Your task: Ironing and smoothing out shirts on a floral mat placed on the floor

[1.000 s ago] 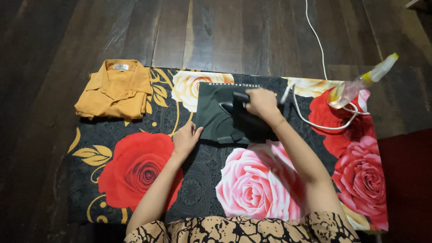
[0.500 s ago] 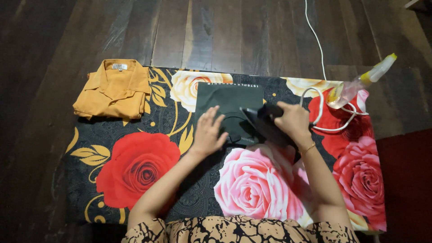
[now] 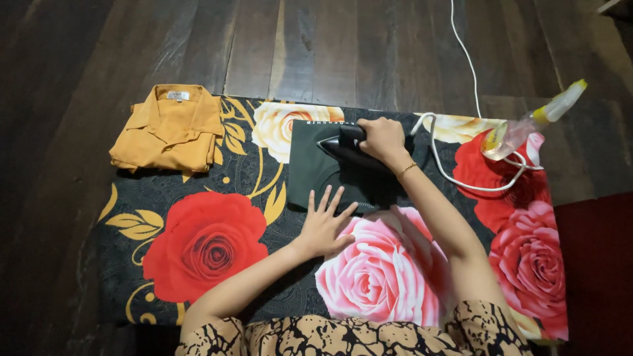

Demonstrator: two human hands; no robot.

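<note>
A folded dark green garment (image 3: 310,165) lies on the rose-patterned blanket (image 3: 217,244). My right hand (image 3: 381,138) grips the handle of a black iron (image 3: 343,146), which rests on the garment's upper part with its nose pointing left. My left hand (image 3: 324,224) lies flat with fingers spread on the garment's near edge and the blanket. The iron's white cord (image 3: 461,178) loops to the right and runs away across the floor.
A folded mustard-yellow shirt (image 3: 170,128) sits at the blanket's far left corner. A clear spray bottle with a yellow nozzle (image 3: 527,122) lies at the far right. Dark wooden floorboards (image 3: 330,46) surround the blanket.
My right hand has pushed the iron from the garment's right edge back up and left onto it. My left hand slid down to the garment's near edge.
</note>
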